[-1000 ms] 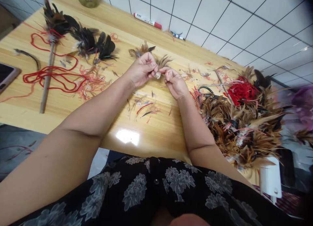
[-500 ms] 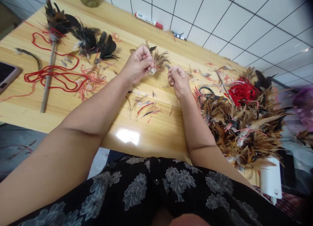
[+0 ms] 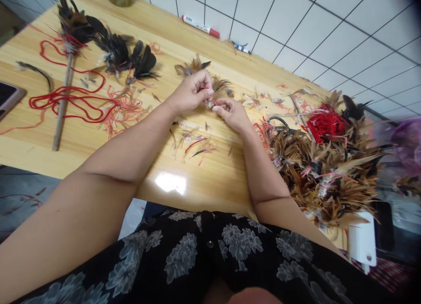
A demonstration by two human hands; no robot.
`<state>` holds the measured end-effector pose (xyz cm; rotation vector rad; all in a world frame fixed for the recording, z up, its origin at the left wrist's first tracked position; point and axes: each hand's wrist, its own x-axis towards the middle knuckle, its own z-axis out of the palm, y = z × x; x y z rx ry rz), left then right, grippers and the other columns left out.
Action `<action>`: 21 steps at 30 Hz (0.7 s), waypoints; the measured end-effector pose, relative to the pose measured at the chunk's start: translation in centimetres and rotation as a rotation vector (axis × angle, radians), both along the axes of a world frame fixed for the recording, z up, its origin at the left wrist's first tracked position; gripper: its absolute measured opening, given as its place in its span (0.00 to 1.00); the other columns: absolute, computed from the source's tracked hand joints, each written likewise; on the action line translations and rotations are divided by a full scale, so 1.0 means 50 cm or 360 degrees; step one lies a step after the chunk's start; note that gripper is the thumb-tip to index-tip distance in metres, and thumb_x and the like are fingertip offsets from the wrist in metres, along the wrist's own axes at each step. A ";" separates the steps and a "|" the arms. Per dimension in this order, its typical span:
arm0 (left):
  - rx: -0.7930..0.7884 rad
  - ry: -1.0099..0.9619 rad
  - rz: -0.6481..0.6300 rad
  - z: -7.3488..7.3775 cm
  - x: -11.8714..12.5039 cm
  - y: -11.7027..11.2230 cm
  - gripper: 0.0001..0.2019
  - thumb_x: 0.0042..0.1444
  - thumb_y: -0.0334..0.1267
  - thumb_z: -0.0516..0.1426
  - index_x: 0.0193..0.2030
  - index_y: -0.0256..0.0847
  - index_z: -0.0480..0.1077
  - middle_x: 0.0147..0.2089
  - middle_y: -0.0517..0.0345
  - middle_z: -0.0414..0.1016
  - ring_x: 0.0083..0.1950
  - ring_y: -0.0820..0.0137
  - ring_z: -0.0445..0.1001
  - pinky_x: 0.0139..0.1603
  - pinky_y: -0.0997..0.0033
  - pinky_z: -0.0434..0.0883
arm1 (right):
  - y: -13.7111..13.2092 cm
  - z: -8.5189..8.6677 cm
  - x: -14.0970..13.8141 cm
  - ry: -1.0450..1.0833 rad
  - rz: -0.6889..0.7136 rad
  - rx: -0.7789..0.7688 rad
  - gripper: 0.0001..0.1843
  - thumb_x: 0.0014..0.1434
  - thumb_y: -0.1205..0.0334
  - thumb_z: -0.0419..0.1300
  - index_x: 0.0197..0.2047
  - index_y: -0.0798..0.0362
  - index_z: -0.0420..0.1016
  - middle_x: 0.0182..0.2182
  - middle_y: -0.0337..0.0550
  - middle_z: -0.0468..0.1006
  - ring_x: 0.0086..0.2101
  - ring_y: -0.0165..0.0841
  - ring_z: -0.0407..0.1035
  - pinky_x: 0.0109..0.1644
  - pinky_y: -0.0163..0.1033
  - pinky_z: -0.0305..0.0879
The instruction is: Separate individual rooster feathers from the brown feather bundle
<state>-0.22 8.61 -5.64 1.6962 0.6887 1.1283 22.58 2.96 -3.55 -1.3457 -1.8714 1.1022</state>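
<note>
My left hand (image 3: 196, 92) is closed on a small bunch of brown feathers (image 3: 221, 88), whose pale quill ends show beneath the fingertips. Close by on the right, my right hand (image 3: 232, 113) pinches at those quill ends, thumb against forefinger; a thin reddish strand seems to run there, too fine to make out fully. Behind my left hand another tuft of brown feathers (image 3: 190, 67) lies on the wooden table (image 3: 210, 181). Loose feather bits and red thread scraps (image 3: 196, 146) are strewn in front of my hands.
To the left lie a feather-topped stick (image 3: 64, 102), looped red cord (image 3: 75, 98), black feather bunches (image 3: 115, 54) and a phone (image 3: 9, 98). A large brown feather pile (image 3: 329, 172) with red string (image 3: 325, 124) fills the right. Markers (image 3: 200, 27) lie along the tiled wall.
My right hand has moved left and now meets the feather bunch at its quill ends. My left hand has shifted slightly right and down, still gripping the bunch.
</note>
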 end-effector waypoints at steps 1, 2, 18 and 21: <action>0.0037 0.0006 -0.0030 -0.002 0.002 0.000 0.38 0.62 0.82 0.74 0.40 0.49 0.68 0.31 0.60 0.76 0.35 0.65 0.77 0.41 0.59 0.76 | -0.001 0.003 0.001 -0.0008 -0.0003 0.0000 0.42 0.65 0.19 0.75 0.54 0.54 0.89 0.36 0.40 0.83 0.39 0.35 0.73 0.47 0.40 0.72; 0.0059 0.0019 -0.0066 -0.002 0.004 0.000 0.40 0.61 0.85 0.73 0.39 0.50 0.67 0.30 0.61 0.75 0.32 0.66 0.75 0.39 0.59 0.75 | -0.003 0.006 0.001 -0.0012 0.0005 -0.0008 0.40 0.67 0.21 0.74 0.53 0.54 0.89 0.35 0.41 0.84 0.39 0.35 0.74 0.47 0.40 0.72; -0.0589 -0.0115 0.0208 0.071 0.046 -0.064 0.23 0.63 0.32 0.82 0.35 0.45 0.70 0.30 0.62 0.75 0.36 0.66 0.81 0.43 0.70 0.74 | -0.032 0.048 -0.025 -0.0814 -0.0031 0.0316 0.13 0.78 0.62 0.60 0.51 0.49 0.89 0.52 0.54 0.93 0.56 0.52 0.83 0.59 0.48 0.76; -0.0529 -0.0067 0.0235 0.075 0.044 -0.062 0.24 0.63 0.32 0.81 0.34 0.45 0.68 0.29 0.64 0.75 0.34 0.68 0.78 0.42 0.72 0.75 | -0.036 0.054 -0.028 -0.0813 -0.0034 0.0306 0.14 0.80 0.60 0.60 0.54 0.49 0.90 0.53 0.55 0.94 0.57 0.53 0.84 0.60 0.50 0.77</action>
